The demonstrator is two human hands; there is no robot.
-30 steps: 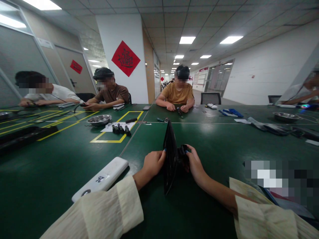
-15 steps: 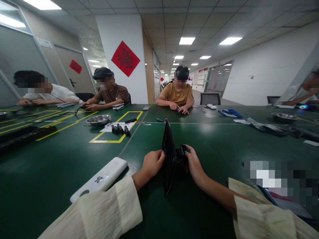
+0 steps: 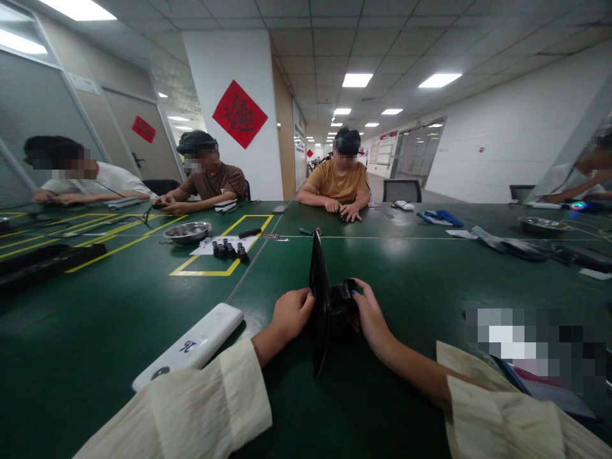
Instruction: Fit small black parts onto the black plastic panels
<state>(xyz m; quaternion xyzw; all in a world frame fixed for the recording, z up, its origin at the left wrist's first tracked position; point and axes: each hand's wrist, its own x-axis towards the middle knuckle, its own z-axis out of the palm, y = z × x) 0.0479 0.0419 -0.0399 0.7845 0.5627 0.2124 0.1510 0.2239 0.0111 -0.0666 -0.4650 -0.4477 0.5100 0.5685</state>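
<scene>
A flat black panel (image 3: 318,299) stands on edge on the green table (image 3: 119,312), seen nearly edge-on. My left hand (image 3: 291,314) is curled against its left face, fingers closed on it. My right hand (image 3: 368,317) grips a small black part (image 3: 340,297) attached to the panel's right side. Both wrists wear cream sleeves.
A white power bank (image 3: 191,345) lies left of my left arm. Papers (image 3: 482,376) lie at the right. Farther off are a metal bowl (image 3: 188,231), several small black parts (image 3: 228,250) in a yellow-taped box, and several seated people across the table.
The panel has turned slightly more upright and edge-on. My hands have kept their grip; the view has shifted a little.
</scene>
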